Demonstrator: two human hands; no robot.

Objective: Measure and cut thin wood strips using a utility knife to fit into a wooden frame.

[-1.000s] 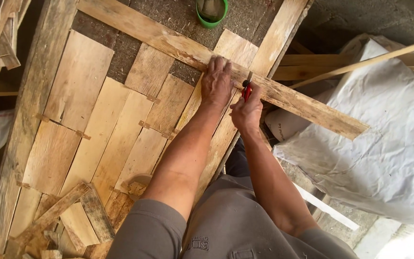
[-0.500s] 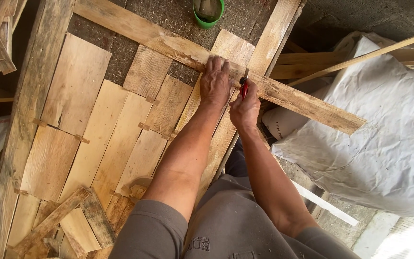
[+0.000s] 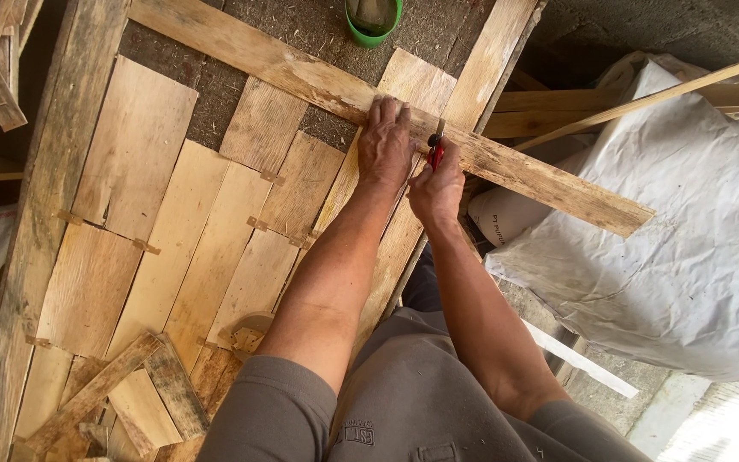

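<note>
A long weathered wooden plank (image 3: 301, 73) lies diagonally across the workbench, running from the upper left down to the right. My left hand (image 3: 387, 141) presses flat on the plank, fingers spread forward. Just to its right, my right hand (image 3: 438, 188) is closed around a small red pencil (image 3: 435, 152), whose tip touches the plank beside the left hand's fingers.
Several short pale boards (image 3: 173, 248) lie side by side on the bench. A green cup (image 3: 374, 21) stands at the far edge. White sacking (image 3: 669, 248) is heaped to the right, with thin wooden slats (image 3: 643, 98) behind it. Scrap wood pieces (image 3: 104, 393) lie at lower left.
Both hands and the plank keep nearly the same position; the view has shifted only slightly.
</note>
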